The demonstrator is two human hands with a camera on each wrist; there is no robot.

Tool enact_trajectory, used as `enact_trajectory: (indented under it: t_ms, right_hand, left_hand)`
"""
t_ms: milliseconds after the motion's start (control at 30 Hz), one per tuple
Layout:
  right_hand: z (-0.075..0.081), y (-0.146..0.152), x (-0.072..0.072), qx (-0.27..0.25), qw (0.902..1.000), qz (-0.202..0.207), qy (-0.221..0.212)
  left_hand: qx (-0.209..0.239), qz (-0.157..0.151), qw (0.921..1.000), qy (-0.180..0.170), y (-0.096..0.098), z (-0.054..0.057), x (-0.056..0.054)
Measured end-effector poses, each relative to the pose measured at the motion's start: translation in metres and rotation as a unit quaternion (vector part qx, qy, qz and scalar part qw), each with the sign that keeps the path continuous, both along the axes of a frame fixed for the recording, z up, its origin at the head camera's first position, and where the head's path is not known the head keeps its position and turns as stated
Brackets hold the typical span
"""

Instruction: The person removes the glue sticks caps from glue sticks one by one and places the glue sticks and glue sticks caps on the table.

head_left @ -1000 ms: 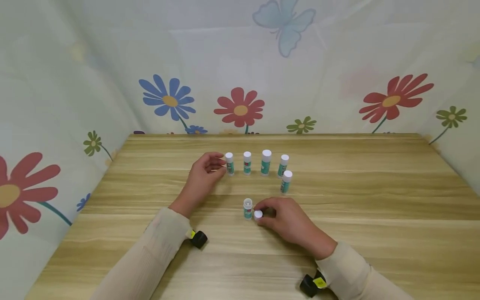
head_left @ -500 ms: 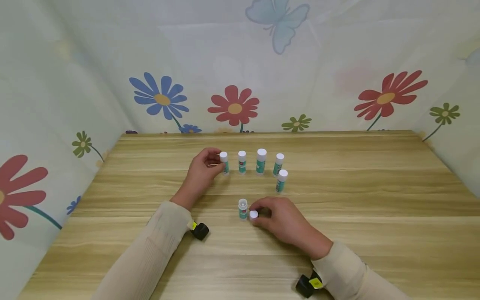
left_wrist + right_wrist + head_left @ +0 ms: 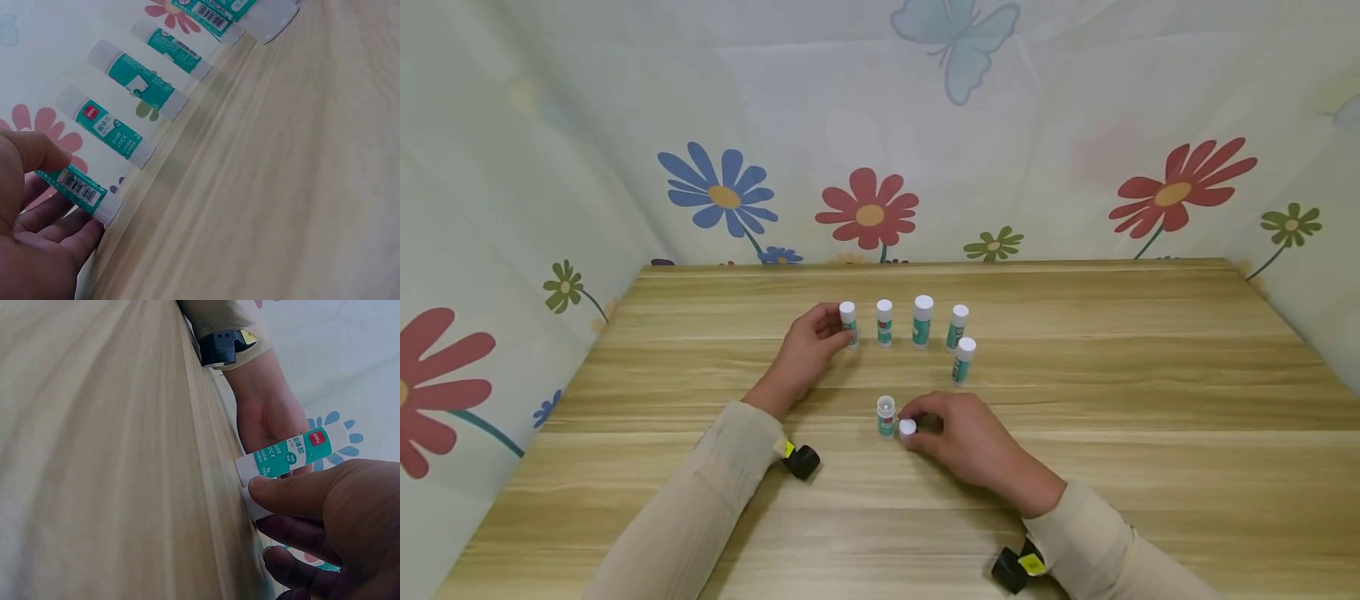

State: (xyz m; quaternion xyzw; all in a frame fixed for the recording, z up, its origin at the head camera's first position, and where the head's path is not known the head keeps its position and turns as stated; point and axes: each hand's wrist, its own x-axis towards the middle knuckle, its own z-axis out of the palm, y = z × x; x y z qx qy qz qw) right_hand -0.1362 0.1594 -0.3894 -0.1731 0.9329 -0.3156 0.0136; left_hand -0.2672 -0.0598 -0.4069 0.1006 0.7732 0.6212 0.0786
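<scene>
My left hand (image 3: 805, 350) grips the leftmost capped glue stick (image 3: 847, 311), which stands upright at the left end of a back row. In the left wrist view, the thumb lies across the front of that green-labelled stick (image 3: 78, 189), and the fingers are behind it. Nearer me, my right hand (image 3: 970, 437) pinches a small white cap (image 3: 907, 427) low at the tabletop. Just left of the cap stands an uncapped glue stick (image 3: 886, 421), its round top showing. The right wrist view has the thumb over the cap (image 3: 253, 505), close beside the uncapped stick (image 3: 289, 454).
Right of the left hand, several capped glue sticks stand upright: a second one (image 3: 884, 323), a larger one (image 3: 922, 322), another (image 3: 957, 327) and a nearer one (image 3: 964, 360). The wooden table (image 3: 1112, 358) meets a flower-printed curtain (image 3: 1037, 150) at its back edge.
The left hand's fingers and thumb have closed round the leftmost glue stick, from beside it. The right hand stays on the cap. The head view has shifted slightly.
</scene>
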Motion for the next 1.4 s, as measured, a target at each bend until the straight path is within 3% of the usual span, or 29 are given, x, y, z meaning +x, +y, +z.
enact_trajectory:
  t_ms: [367, 867, 1167, 1400]
  right_hand:
    - [0.0, 0.0, 0.0, 0.0, 1.0, 0.003, 0.003]
    - [-0.001, 0.0, 0.0, 0.003, 1.0, 0.005, 0.004]
    - [0.005, 0.0, 0.001, 0.004, 1.0, -0.006, -0.001]
    - [0.014, 0.001, 0.003, -0.001, 0.9999, -0.015, 0.003]
  left_hand:
    - [-0.004, -0.006, 0.9999, 0.01, 0.0, -0.005, -0.002]
    - [-0.006, -0.002, 0.9998, 0.019, 0.0, -0.002, 0.001]
    - [-0.002, -0.006, 0.9996, 0.028, -0.002, 0.008, 0.009]
    - [-0.004, -0.043, 0.9984, 0.037, -0.004, 0.021, 0.02]
